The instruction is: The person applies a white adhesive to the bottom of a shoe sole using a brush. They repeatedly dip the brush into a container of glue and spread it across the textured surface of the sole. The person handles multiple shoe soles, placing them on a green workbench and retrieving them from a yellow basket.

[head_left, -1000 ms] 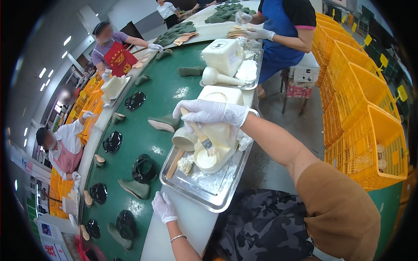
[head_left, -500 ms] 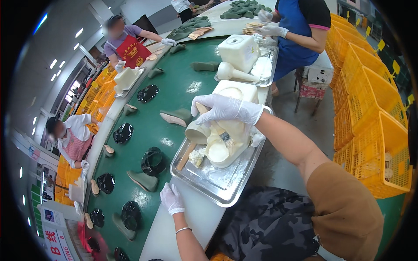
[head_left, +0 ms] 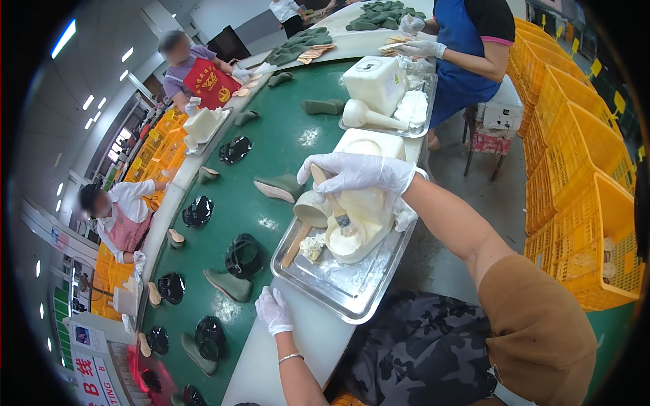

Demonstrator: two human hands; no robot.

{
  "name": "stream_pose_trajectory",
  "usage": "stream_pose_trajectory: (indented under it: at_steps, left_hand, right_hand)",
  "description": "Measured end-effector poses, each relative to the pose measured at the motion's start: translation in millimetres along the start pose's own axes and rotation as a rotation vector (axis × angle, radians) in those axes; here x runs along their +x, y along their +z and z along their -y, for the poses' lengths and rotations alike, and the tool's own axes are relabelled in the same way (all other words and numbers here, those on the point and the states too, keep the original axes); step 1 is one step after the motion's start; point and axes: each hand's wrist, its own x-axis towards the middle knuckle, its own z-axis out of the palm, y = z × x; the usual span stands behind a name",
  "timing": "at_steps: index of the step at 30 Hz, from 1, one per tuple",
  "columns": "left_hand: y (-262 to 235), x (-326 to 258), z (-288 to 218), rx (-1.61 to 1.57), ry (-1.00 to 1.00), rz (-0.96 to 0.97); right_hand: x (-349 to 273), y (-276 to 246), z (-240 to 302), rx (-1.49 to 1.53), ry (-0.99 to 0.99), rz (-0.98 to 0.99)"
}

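**Brush dipped in a tub of pale paste on a steel tray**

The right hand (head_left: 359, 172), in a thin white glove, is clenched around the wooden handle of a brush (head_left: 333, 203). The brush slants down and to the right, its bristles resting in the creamy paste that fills a shallow round tub (head_left: 349, 238). That tub sits on a steel tray (head_left: 352, 287), which lies at the near edge of the white counter (head_left: 308, 342), just in front of the person's lap. A pale cup (head_left: 311, 208) lies tipped on its side at the tray's far left corner, directly under the right hand's fingers; whether the fingers touch it cannot be told. A flat wooden stick (head_left: 296, 245) lies along the tray's left rim, beside a small lump of the same paste (head_left: 312, 247). A tall white container (head_left: 369, 145) stands just behind the tub.

The left hand (head_left: 274, 310), also gloved in white, holds nothing: its fingers are loosely spread and rest on the counter just left of the tray's near corner.

Left of the counter runs a green conveyor belt (head_left: 291, 145) carrying green shoe pieces (head_left: 230, 284) and black ones (head_left: 244, 255), spaced well apart. Farther along the same side, a person in a blue apron (head_left: 460, 47) works with gloved hands beside another tray. Yellow crates (head_left: 582, 196) are stacked on the right.
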Motion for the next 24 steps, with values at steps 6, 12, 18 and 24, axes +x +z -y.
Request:
stream_pose_trajectory:
  at_steps: [6,12,18,24]
  left_hand:
    - [-1.5,-1.9,2.2,-0.002,-0.016,0.025]
    - [-4.1,-0.4,-2.5,0.011,-0.024,0.042]
    - [-2.3,-0.4,-1.1,0.008,-0.034,0.045]
    - [-2.9,-0.9,0.8,-0.007,-0.048,0.075]
  right_hand:
    - [-1.6,2.1,2.2,0.097,-0.013,0.032]
    - [2.6,-2.1,-7.0,0.059,-0.01,0.047]
    - [-1.4,-0.8,4.5,0.094,-0.005,0.029]
    - [0.2,0.3,0.3,0.067,0.032,0.028]
